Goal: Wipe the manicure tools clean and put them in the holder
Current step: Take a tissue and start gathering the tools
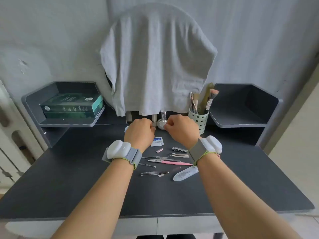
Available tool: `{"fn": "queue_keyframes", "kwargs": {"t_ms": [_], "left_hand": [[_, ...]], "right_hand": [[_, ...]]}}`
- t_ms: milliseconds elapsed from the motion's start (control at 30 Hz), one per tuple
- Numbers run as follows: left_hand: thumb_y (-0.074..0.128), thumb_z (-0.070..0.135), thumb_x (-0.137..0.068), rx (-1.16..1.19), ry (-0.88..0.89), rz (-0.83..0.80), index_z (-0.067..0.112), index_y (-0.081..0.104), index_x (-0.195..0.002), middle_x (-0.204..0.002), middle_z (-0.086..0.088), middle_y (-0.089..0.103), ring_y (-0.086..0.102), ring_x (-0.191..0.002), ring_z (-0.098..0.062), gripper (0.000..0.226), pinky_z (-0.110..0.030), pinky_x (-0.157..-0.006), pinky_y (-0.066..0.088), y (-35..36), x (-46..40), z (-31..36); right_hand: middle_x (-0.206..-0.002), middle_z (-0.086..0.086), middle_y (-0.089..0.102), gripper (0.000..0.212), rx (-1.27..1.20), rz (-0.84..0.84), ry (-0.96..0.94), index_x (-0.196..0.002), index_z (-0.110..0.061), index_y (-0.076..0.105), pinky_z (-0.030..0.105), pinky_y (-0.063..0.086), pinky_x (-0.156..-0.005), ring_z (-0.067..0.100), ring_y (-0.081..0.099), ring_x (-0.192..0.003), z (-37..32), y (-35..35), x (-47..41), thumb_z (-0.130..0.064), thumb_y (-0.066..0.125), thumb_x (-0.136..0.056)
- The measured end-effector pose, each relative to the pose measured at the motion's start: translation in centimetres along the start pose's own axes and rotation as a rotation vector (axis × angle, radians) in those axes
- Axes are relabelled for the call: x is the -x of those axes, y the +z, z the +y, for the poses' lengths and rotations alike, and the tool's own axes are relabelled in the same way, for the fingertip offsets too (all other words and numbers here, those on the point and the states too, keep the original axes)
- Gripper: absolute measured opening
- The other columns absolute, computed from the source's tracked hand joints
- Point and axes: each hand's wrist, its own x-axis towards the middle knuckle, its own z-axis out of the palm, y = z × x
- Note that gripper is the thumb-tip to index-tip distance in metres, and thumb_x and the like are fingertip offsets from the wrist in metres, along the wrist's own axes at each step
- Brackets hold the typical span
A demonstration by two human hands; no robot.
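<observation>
Both hands sit curled at the back of the dark grey counter (86, 178) — left hand (140, 131) and right hand (181, 129) — can't tell what they grip. The steel manicure tools (164, 160) lie just behind the wrists, well short of the perforated white holder cup (199, 120).

I can see writing, but I cannot read any of it. The small white packet (157, 141) just behind my left hand's fingers (151, 129) has a blue patch with tiny blurred print. The green boxes (72, 106), far left of those fingers, have pale lines of print, too small to read.
</observation>
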Motion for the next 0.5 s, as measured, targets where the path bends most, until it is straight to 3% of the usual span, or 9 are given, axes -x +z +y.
{"fn": "queue_keyframes", "kwargs": {"t_ms": [133, 233, 400, 500], "left_hand": [[0.053, 0.023, -0.097, -0.013, -0.016, -0.089, 0.014, 0.074, -0.101, -0.101, -0.012, 0.071, 0.063, -0.096, -0.034, 0.023, -0.033, -0.067, 0.040, 1.4, -0.4, -0.5], [0.051, 0.016, -0.094, 0.003, -0.020, -0.150, 0.014, 0.074, -0.099, -0.102, -0.013, 0.070, 0.063, -0.096, -0.034, 0.024, -0.034, -0.066, 0.041, 2.4, -0.6, -0.9], [0.052, 0.008, -0.091, -0.018, -0.023, -0.173, 0.014, 0.074, -0.100, -0.102, -0.013, 0.068, 0.064, -0.092, -0.034, 0.024, -0.035, -0.065, 0.042, 3.3, -0.5, -1.4], [0.052, 0.011, -0.092, -0.016, -0.041, -0.183, 0.015, 0.073, -0.105, -0.104, -0.013, 0.068, 0.064, -0.092, -0.034, 0.025, -0.035, -0.065, 0.043, 3.8, -0.6, -1.7]], "right_hand": [[-0.097, -0.001, 0.070, 0.014, 0.049, -0.104, 0.011, -0.098, -0.029, 0.071, 0.031, 0.045, -0.068, 0.027, 0.063, -0.086, 0.2, 1.7, -1.4, -0.032, 0.059, -0.090], [-0.104, 0.002, 0.068, 0.022, 0.075, -0.205, 0.001, -0.107, -0.030, 0.071, 0.031, 0.046, -0.071, 0.029, 0.064, -0.092, 0.3, 2.9, -2.5, -0.028, 0.061, -0.087], [-0.117, 0.001, 0.067, 0.038, 0.123, -0.347, -0.055, -0.123, -0.033, 0.066, 0.033, 0.047, -0.077, 0.026, 0.062, -0.104, 0.3, 5.0, -3.9, -0.035, 0.067, -0.085], [-0.122, -0.001, 0.064, 0.047, 0.160, -0.413, -0.092, -0.127, -0.032, 0.062, 0.037, 0.049, -0.090, 0.024, 0.057, -0.113, 0.2, 5.8, -4.4, -0.039, 0.072, -0.082]]}}
